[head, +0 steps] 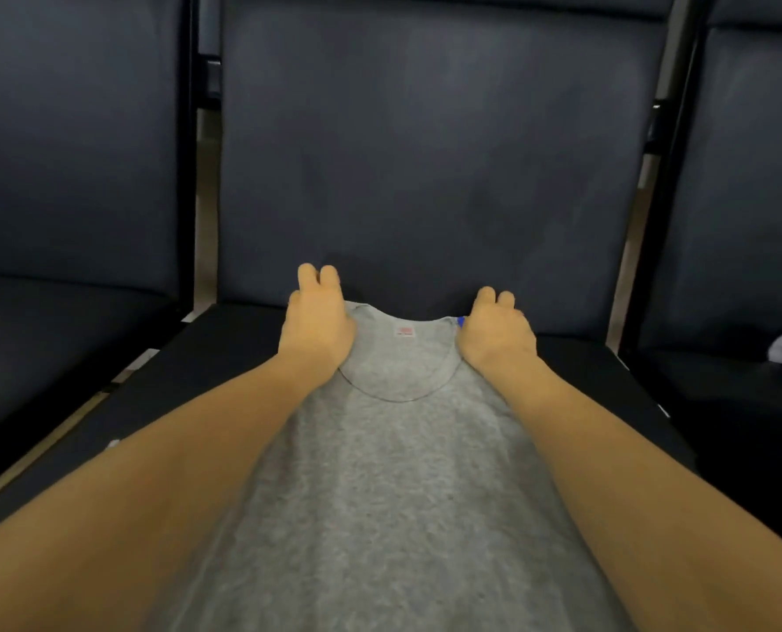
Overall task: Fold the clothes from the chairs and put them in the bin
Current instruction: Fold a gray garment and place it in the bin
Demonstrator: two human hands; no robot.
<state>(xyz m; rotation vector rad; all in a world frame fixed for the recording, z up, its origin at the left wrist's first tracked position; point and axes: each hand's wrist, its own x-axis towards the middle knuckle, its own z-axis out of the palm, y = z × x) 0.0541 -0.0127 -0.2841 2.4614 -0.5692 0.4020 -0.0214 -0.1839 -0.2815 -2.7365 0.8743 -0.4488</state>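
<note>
My left hand [318, 328] and right hand [498, 333] pinched the shirt [398, 472] at its shoulders, the cloth lying flat toward me on the chair [243, 353] (unfolded yet). Folding was only starting; I saw no bin.

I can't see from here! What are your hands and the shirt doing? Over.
Left hand and right hand gripping grey cotton T-shirt at shoulders. Shirt spread flat on dark padded chair seat. Nothing in the way.
</note>
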